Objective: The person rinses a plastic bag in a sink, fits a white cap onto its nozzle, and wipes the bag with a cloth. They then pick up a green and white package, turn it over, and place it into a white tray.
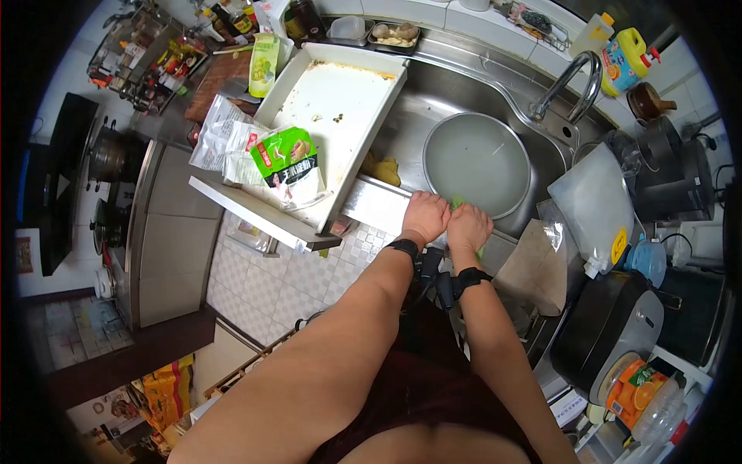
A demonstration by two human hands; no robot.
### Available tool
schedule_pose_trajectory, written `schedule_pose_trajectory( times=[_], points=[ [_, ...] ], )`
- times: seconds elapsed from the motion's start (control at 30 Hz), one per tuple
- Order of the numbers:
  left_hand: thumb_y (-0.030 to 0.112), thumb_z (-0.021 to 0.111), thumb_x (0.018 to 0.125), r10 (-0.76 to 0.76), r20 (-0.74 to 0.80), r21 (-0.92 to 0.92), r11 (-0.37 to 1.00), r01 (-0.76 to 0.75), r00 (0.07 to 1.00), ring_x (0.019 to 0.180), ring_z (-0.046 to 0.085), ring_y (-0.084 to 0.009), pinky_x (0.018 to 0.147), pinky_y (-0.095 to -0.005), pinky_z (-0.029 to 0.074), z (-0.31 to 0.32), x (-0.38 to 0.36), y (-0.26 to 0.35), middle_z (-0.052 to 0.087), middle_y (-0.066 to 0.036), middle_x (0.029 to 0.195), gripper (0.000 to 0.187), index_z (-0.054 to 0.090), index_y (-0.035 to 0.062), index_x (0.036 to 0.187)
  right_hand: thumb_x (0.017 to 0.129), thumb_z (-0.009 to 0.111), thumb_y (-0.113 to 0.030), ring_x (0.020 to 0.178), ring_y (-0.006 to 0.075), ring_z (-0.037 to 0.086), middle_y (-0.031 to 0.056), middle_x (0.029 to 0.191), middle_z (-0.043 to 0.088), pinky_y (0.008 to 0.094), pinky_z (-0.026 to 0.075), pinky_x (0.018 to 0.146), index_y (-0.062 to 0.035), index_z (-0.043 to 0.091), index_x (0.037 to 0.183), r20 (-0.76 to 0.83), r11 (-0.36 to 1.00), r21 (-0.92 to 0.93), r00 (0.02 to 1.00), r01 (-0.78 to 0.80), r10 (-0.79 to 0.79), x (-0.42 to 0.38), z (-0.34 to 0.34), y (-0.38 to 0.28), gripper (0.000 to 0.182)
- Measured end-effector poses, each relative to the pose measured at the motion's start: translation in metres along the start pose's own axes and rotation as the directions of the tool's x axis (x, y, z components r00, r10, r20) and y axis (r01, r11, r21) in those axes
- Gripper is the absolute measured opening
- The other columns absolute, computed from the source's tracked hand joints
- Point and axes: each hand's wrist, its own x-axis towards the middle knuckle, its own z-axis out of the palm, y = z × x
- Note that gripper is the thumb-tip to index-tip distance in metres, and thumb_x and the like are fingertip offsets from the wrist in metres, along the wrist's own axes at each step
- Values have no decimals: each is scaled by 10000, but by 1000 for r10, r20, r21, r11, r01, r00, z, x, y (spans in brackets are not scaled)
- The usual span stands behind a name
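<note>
My left hand (427, 214) and my right hand (469, 226) are side by side at the near rim of a round basin (477, 165) of cloudy water in the steel sink. Both have their fingers closed round a green cloth-like thing (457, 202), of which only small bits show between and below them. Left of the basin lies a yellow cloth (382, 169). A white drawer (330, 100) rests across the counter and sink edge, stained inside, with a green seasoning packet (287, 155) and other packets at its near left corner.
The faucet (572, 89) arches over the sink's right side. A brown paper bag (535, 267) and a clear plastic pouch (593, 205) stand right of my hands. Small trays (393, 36) and bottles line the back. A black appliance (607, 332) is at the lower right.
</note>
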Motion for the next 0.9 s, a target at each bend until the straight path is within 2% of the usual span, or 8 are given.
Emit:
schedule_pose_trajectory(
  times=[0.37,0.9],
  points=[
    [222,514,774,-8,31,20,1000,7,999,807,550,-241,814,-352,366,-4,1,2,604,-80,760,192,617,71,714,808,461,-245,806,254,568,86,780,634,389,375,796,-63,627,712,4,1000,15,1000,-2,2,0,-3,-2,264],
    [208,517,771,8,-18,-20,1000,-8,1000,776,547,-262,797,-366,379,1,0,-1,590,-94,732,174,596,68,705,808,463,-241,813,250,576,81,772,635,385,379,795,-70,627,698,-37,1000,22,999,11,-10,0,1,0,261]
  ],
)
